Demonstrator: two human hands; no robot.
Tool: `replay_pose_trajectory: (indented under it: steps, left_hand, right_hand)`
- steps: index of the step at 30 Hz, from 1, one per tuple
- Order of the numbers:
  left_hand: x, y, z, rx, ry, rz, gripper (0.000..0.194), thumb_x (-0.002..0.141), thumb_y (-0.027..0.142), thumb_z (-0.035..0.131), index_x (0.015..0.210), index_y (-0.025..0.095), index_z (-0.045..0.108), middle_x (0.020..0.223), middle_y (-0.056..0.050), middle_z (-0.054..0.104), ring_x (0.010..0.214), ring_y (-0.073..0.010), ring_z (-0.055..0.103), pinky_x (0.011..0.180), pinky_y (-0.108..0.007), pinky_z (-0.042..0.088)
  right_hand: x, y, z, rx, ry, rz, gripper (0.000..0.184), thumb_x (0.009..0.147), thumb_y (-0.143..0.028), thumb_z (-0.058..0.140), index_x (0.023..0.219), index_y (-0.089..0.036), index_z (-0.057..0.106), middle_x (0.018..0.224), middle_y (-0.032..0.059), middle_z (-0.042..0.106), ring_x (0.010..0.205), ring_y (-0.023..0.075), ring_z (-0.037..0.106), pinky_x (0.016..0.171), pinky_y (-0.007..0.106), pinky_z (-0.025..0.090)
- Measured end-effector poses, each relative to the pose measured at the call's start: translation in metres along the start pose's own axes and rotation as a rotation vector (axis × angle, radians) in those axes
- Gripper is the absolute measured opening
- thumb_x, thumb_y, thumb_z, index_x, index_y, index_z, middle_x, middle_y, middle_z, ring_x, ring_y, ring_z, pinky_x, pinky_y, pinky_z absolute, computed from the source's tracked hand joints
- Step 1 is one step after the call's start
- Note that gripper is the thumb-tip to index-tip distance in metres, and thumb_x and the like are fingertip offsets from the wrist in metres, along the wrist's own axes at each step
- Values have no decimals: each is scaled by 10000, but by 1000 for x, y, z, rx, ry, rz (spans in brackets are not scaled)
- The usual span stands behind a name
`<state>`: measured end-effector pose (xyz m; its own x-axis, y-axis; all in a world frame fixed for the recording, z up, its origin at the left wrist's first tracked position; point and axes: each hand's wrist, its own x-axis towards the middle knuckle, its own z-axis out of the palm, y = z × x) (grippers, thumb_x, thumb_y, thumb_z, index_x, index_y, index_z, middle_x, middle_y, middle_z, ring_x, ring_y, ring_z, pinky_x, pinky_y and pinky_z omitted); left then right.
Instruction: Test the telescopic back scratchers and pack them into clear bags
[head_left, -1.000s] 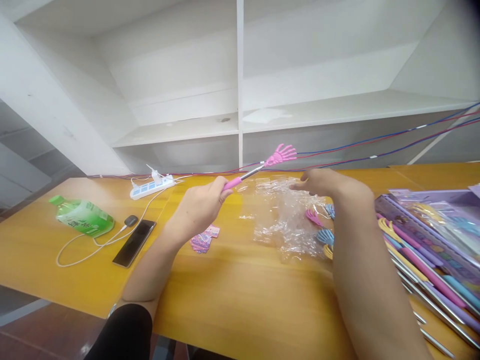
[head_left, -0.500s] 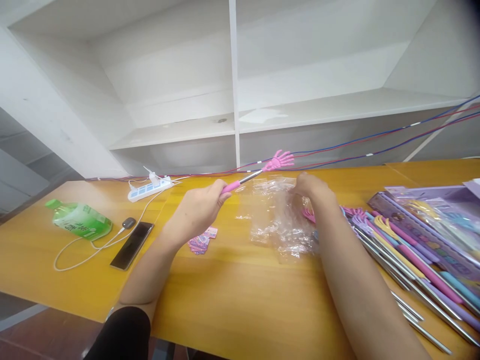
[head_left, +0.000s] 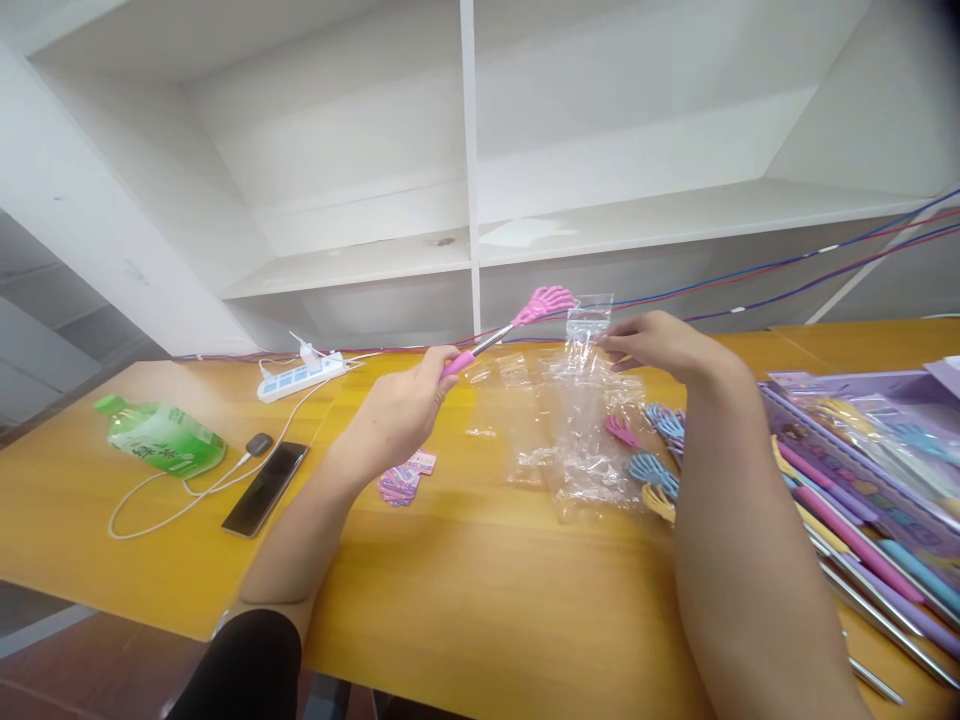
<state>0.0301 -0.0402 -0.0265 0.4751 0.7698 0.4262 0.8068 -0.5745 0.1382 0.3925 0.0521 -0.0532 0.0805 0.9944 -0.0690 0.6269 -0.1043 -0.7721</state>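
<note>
The left hand (head_left: 397,412) is closed around the pink handle of a back scratcher (head_left: 493,342), raised over the counter (head_left: 487,600) toward its back edge; gripping low on the handle seems meant to leave the claw-shaped head free. The right hand (head_left: 656,342) pinches the side of a clear bag (head_left: 586,328) near its top, a hold that appears to make the limp plastic hang upright. The scratcher's long axis runs on a slant, handle end toward the counter's front left corner, head up toward the back edge and the right, its finger tips just beside the bag's top; whether they touch, I cannot tell. Beneath lie more clear bags (head_left: 529,455), spread flat between the hands, probably for easy reach. Small printed cards (head_left: 401,483) sit in a loose pile beside the left wrist. Along the right edge, other scratchers (head_left: 862,540) lie roughly side by side, some heads toward the bags, beside a purple box (head_left: 892,495). Near the left edge are a phone (head_left: 266,490) and a green bottle (head_left: 166,437), with a power strip (head_left: 301,379) by the back edge.
</note>
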Motion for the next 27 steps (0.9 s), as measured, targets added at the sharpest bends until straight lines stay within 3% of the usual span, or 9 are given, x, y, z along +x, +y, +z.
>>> replay_pose_trajectory:
  steps: [3,5,7,9,13,19,23,27]
  left_hand:
    - [0,0,0,-47,5,41,425,1149,285,354,1566,259,430,1013,-39,716,697,-150,589,656,-253,440]
    - [-1,-2,1,-67,5,118,570,1101,134,326,1632,334,388,1129,-48,687,811,-146,618,735,-247,481]
    - [-1,-5,3,-62,4,169,697,1025,9,275,1582,370,488,1145,-49,628,862,-136,603,774,-235,489]
    - [0,-8,6,-46,19,174,671,1004,-16,261,1458,323,620,1107,-56,573,875,-135,581,780,-230,488]
    - [4,-11,12,-92,70,155,461,1069,83,314,1335,228,661,1074,-61,536,865,-152,551,794,-260,497]
    - [10,-1,26,-337,92,127,308,1121,275,443,1258,208,711,1031,-53,569,795,-147,521,806,-284,476]
    - [13,7,49,-583,4,30,354,1078,444,580,1306,225,739,945,-17,556,760,-146,485,821,-294,470]
    - [15,17,68,-835,-119,-38,535,988,572,696,1413,247,719,849,18,478,777,-153,465,779,-292,441]
  right_hand:
    - [-22,-17,-12,39,103,1,150,927,-241,719,798,-165,723,804,87,731,740,201,728,758,341,553]
    - [-35,-29,-18,39,174,2,143,941,-242,684,845,-153,741,798,97,730,735,202,729,752,335,528]
    - [-48,-40,-24,39,255,-4,160,956,-250,642,896,-143,746,800,99,725,722,191,721,724,320,504]
    - [-60,-49,-27,75,349,-19,154,957,-241,621,908,-144,730,798,81,707,693,167,703,685,297,482]
    - [-75,-59,-28,175,516,-97,123,943,-230,623,913,-158,719,741,41,651,614,130,646,672,293,491]
    - [-81,-60,-25,166,710,-240,134,918,-263,626,889,-179,726,662,36,635,585,134,622,682,326,514]
    - [-81,-64,-22,340,790,-386,100,891,-224,616,863,-183,704,597,7,578,490,138,563,542,323,486]
    - [-84,-74,-13,523,757,-523,74,876,-210,622,810,-201,654,565,-18,531,421,138,498,421,323,444]
